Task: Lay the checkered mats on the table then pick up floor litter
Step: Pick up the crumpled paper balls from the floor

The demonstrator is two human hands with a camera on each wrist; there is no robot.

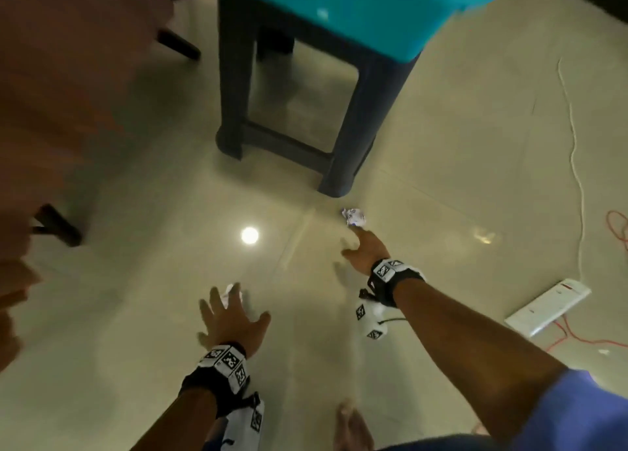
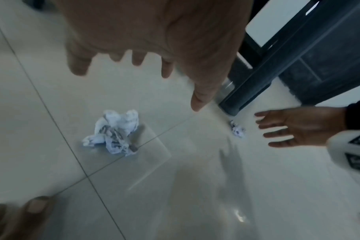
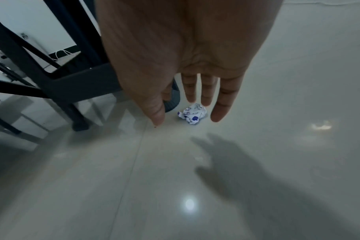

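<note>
Two crumpled paper balls lie on the pale tiled floor. The nearer paper ball (image 2: 113, 133) shows in the head view (image 1: 228, 291) just beyond my left hand's fingers. My left hand (image 1: 231, 314) hovers above it with fingers spread and holds nothing. The farther paper ball (image 1: 353, 216), white with blue marks, sits by the stool's front leg (image 3: 192, 116). My right hand (image 1: 365, 250) reaches toward it, fingers straight, fingertips (image 3: 218, 116) just short of it and above the floor. No checkered mat is in view.
A dark stool (image 1: 343, 165) with a teal top (image 1: 356, 12) stands ahead. Wooden furniture with black feet (image 1: 57, 226) fills the left. A white power strip (image 1: 547, 306) with red and white cables lies at right. My bare foot (image 1: 351, 427) is near the bottom.
</note>
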